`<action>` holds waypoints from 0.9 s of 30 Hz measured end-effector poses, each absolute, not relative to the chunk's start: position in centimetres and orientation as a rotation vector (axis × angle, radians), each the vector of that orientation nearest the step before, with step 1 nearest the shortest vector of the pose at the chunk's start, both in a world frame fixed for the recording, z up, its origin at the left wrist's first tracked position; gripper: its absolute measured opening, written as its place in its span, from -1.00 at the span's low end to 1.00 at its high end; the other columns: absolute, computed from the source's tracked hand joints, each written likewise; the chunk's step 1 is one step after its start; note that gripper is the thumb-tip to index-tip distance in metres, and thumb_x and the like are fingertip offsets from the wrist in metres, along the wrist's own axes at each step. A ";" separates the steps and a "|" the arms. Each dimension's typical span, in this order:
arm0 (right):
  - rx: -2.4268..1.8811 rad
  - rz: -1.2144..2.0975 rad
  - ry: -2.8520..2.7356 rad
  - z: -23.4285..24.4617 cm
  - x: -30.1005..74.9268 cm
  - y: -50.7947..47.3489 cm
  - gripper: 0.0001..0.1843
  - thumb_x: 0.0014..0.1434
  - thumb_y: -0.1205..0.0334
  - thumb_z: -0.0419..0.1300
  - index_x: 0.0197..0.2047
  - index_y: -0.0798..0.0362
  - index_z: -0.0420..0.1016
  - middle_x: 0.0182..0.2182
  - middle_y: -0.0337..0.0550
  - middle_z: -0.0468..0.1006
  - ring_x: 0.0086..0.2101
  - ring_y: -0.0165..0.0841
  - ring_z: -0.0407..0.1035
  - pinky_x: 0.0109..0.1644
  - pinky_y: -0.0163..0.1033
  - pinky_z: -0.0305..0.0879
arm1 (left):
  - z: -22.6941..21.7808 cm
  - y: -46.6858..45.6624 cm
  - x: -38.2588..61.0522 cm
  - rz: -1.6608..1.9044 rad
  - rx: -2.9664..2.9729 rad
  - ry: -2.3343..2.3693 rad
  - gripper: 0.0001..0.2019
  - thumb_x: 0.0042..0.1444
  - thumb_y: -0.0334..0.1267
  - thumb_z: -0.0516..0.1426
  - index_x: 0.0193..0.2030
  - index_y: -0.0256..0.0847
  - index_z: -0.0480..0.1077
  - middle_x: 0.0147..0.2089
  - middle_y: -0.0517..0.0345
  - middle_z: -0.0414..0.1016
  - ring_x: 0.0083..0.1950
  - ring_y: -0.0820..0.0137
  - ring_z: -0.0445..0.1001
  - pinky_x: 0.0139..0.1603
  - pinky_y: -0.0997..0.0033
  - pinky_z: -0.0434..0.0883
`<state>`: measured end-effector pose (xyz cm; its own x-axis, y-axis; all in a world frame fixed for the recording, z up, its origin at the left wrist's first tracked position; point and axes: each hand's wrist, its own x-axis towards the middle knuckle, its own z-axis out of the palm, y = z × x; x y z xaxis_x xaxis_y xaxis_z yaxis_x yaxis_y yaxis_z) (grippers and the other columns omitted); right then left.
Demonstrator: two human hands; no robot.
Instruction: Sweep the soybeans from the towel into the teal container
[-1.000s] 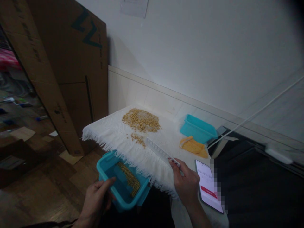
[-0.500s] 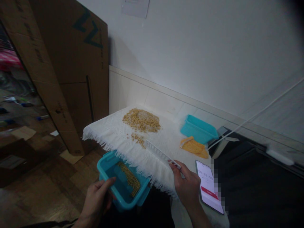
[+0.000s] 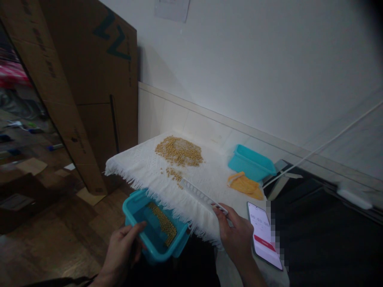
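My left hand (image 3: 122, 252) grips the near rim of a teal plastic bin (image 3: 140, 212) held below the table's fringed edge; a heap of yellow beans (image 3: 164, 225) lies inside it. My right hand (image 3: 236, 231) is closed on one end of a white comb-like strip (image 3: 200, 194) that lies flat on the white cloth (image 3: 143, 167), its far end touching a small cluster of beans (image 3: 174, 174). A larger pile of beans (image 3: 178, 151) sits farther back on the cloth.
A second teal bin (image 3: 250, 162) and a yellow cloth (image 3: 245, 185) sit at the back right. A phone (image 3: 263, 234) with a lit screen lies right of my right hand. Tall cardboard boxes (image 3: 89, 79) stand at left; a white cable (image 3: 323, 143) crosses at right.
The strip's far end has slid slightly left, closer to the small cluster of beans. My left hand and the bin stay almost still.
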<state>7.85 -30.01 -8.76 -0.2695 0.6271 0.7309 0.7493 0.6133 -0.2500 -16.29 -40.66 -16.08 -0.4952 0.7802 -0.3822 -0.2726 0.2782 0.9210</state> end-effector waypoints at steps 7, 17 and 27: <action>-1.000 -0.098 -1.995 -8.6 6.6 -29.4 -0.74 0.27 0.16 0.07 -0.27 0.08 0.56 -0.43 -0.16 0.65 -0.46 -0.36 0.55 -0.34 -0.37 0.43 | -15.7 -40.4 -16.5 1.382 0.479 1.618 -0.50 -0.08 0.12 0.14 -0.81 -0.22 0.32 -0.93 0.26 0.13 -0.85 0.55 0.04 -0.77 0.52 -0.03; -0.819 0.017 -2.090 -7.7 5.5 -29.9 -0.79 0.25 0.28 0.09 -0.22 0.07 0.56 -0.37 -0.18 0.65 -0.38 -0.38 0.56 -0.27 -0.38 0.45 | -16.3 -40.5 -17.0 1.382 0.474 1.611 -0.48 -0.04 0.13 0.12 -0.80 -0.22 0.31 -0.92 0.23 0.17 -0.84 0.52 0.08 -0.76 0.51 -0.01; -0.942 -0.127 -1.972 -8.1 6.3 -28.5 -0.78 0.26 0.20 0.10 -0.24 0.10 0.55 -0.40 -0.13 0.65 -0.45 -0.35 0.55 -0.33 -0.37 0.42 | -15.4 -40.3 -17.1 1.429 0.445 1.611 -0.53 -0.08 0.05 0.17 -0.83 -0.21 0.28 -0.93 0.24 0.16 -0.85 0.55 0.06 -0.78 0.54 -0.03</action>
<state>6.26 -28.51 -8.14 -0.2868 0.5650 0.7737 0.6594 0.7023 -0.2684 -17.14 -40.34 -15.41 -0.5227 0.7612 -0.3839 -0.2903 0.2645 0.9196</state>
